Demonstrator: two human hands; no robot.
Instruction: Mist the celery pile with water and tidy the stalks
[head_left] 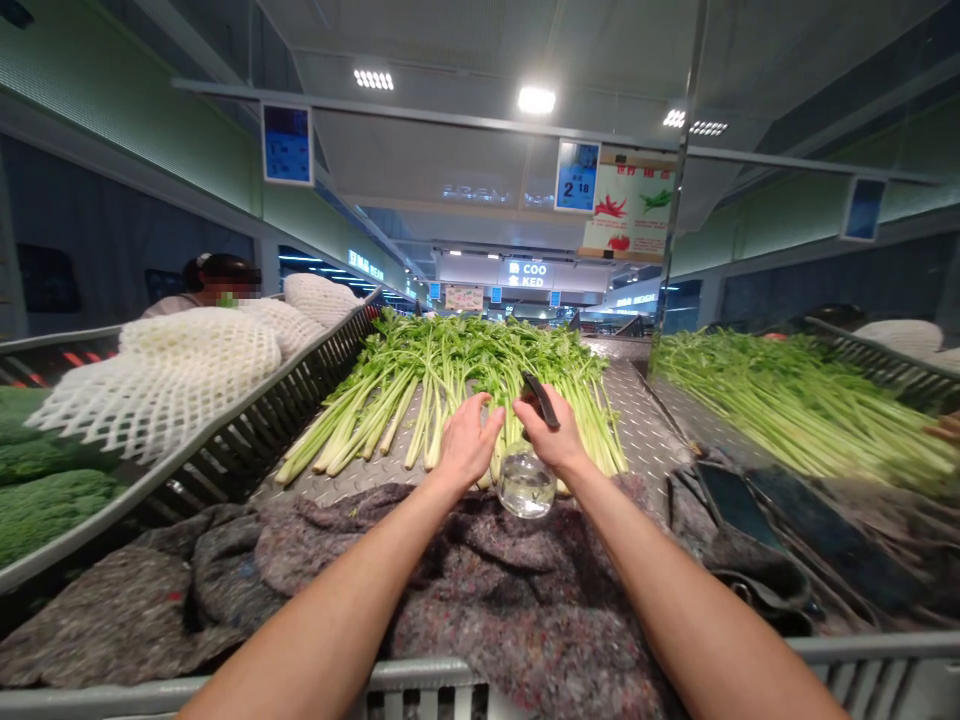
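In my right hand (551, 430) is a spray bottle (527, 490), with a clear round body holding some liquid and a black head showing above my closed fingers. My left hand (469, 440) hovers beside it over the celery, thumb apart from the fingers and nothing visible in it. Bunches of green celery (382, 400) lie side by side on a metal shelf, leaves away from me and pale stalk ends towards me. Grey-brown felt cloth (510, 600) is bunched along the front, below my forearms.
A black crate wall (300, 390) separates the celery from broccoli (52, 510) and white foam netting (187, 360) at left. On the right, a mirror (750, 400) reflects the celery. A dark phone-like object (735, 500) lies on cloth. Another person (206, 280) stands beyond the netting.
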